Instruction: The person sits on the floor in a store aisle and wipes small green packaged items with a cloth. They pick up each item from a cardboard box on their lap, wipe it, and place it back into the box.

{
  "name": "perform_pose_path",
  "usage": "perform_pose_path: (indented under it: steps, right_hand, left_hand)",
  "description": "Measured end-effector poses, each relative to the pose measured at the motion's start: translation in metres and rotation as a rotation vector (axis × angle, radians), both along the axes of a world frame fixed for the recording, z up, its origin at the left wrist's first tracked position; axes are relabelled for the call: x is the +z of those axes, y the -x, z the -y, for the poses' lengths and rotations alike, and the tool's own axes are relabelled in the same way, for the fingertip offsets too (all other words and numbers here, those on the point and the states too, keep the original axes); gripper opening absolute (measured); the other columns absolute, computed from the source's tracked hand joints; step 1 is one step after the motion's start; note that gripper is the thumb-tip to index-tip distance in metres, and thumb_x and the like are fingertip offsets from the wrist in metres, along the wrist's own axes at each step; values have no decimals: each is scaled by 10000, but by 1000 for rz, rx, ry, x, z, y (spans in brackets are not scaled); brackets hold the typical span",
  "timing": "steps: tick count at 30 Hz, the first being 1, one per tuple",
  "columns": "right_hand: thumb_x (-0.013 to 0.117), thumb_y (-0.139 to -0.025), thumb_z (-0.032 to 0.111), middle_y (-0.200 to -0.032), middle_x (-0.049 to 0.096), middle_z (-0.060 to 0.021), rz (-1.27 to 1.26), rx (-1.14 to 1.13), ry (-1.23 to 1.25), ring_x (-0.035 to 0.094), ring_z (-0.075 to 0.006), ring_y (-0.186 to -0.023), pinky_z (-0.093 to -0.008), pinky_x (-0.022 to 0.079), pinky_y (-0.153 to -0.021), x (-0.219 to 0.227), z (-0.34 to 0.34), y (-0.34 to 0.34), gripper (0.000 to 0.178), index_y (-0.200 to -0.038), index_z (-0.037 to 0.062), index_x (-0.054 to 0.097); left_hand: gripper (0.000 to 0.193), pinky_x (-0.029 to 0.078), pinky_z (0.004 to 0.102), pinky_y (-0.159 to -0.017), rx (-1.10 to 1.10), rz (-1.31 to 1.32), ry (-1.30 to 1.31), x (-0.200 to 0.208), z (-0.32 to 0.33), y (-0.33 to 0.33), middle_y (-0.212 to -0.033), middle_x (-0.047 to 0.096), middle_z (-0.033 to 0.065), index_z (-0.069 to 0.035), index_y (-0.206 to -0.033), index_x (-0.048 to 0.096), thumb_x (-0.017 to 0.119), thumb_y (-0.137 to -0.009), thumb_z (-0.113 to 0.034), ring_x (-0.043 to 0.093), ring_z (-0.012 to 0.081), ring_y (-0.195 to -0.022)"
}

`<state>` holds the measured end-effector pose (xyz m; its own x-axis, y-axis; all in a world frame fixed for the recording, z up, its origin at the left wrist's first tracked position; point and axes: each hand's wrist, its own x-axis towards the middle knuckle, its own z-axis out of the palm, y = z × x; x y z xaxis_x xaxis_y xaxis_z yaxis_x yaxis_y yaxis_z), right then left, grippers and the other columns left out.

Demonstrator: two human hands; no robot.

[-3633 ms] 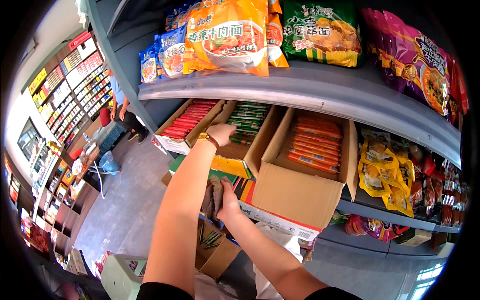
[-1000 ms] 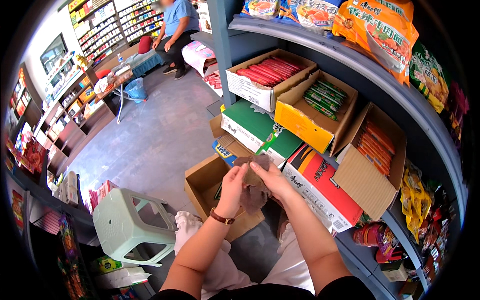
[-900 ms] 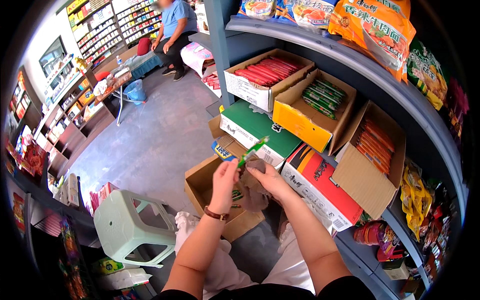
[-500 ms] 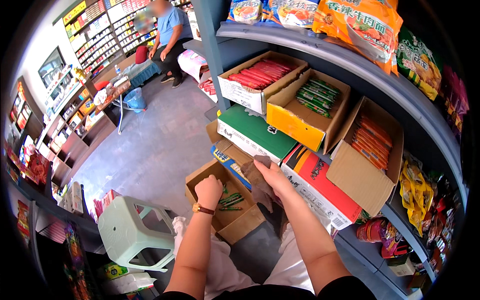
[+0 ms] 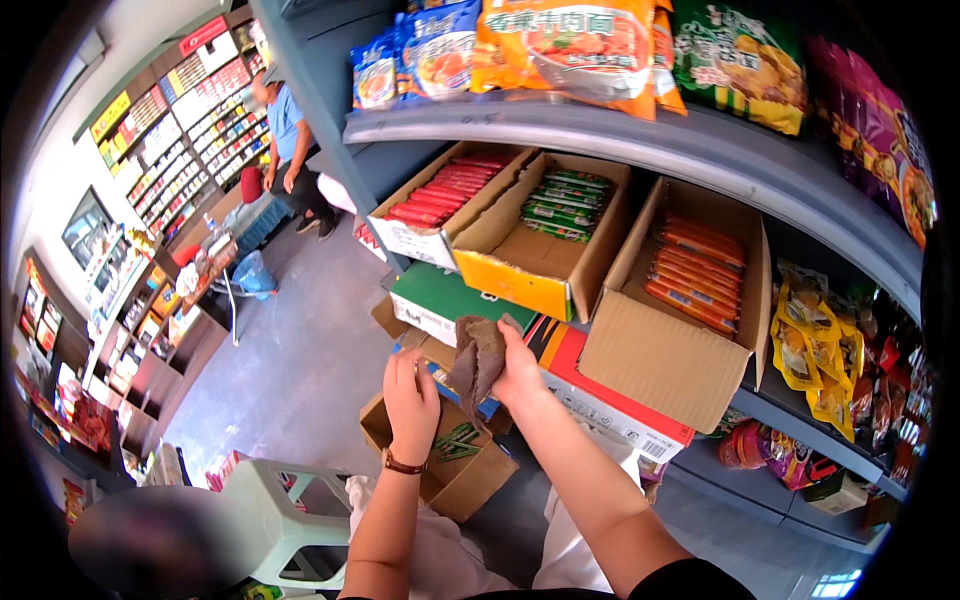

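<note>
A brown-grey cloth (image 5: 478, 365) hangs from my right hand (image 5: 518, 372), whose fingers are closed on its upper edge. My left hand (image 5: 410, 410) is raised just left of the cloth, fingers stretched out and holding nothing. Below both hands, an open cardboard box (image 5: 472, 494) contains several green-wrapped sticks (image 5: 457, 440). On the shelf ahead, open cartons hold red-wrapped sticks (image 5: 455, 190), green-wrapped sticks (image 5: 568, 204) and orange-wrapped sticks (image 5: 698, 272). A green carton (image 5: 428, 296) and a red carton (image 5: 625, 412) lie below them.
Noodle packets (image 5: 565, 50) line the shelf above. Yellow bags (image 5: 812, 350) hang at the right. A pale green stool (image 5: 275, 510) stands at my left. Farther back, a person in a blue shirt (image 5: 287, 125) sits near a blue bin (image 5: 255, 275).
My view has turned rightward. My left hand has risen out of the floor box and its fingers have straightened. The cloth, still in my right hand, has come up nearer the shelf.
</note>
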<state>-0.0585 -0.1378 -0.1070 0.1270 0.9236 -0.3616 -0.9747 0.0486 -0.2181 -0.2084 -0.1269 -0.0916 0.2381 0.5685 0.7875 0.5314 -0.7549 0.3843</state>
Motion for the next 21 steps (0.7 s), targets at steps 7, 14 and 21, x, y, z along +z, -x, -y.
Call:
perform_pose_path:
  steps: [7, 14, 21]
  right_hand:
    - [431, -944, 273, -1086, 576, -70, -84, 28, -24, 542, -251, -1015, -431, 435, -900, -7, -5, -11, 205, -1106, 163, 492]
    - [472, -925, 300, -1134, 577, -80, -143, 67, -25, 554, -235, -1034, -396, 445, -890, -2, -4, -18, 284, -1142, 118, 495]
    - [485, -922, 296, -1108, 585, -60, -78, -23, -21, 584, -199, -954, -376, 470, -857, -1, -5, -19, 312, -1157, 91, 500]
  left_hand:
    - [198, 446, 356, -769, -581, -84, 173, 92, -48, -151, -919, 530, 170, -20, -1010, 520, 519, -815, 15, 548, 338, -868]
    - [392, 397, 391, -938, -382, -1098, 338, 74, -149, -256, -1231, 489, 236, 30, -1169, 464, 438, -778, 13, 451, 362, -1174]
    - [545, 435, 386, -919, -246, -1215, 298, 52, -159, -275, -1203, 494, 214, -49, -1265, 460, 616, -743, -83, 510, 341, -1102]
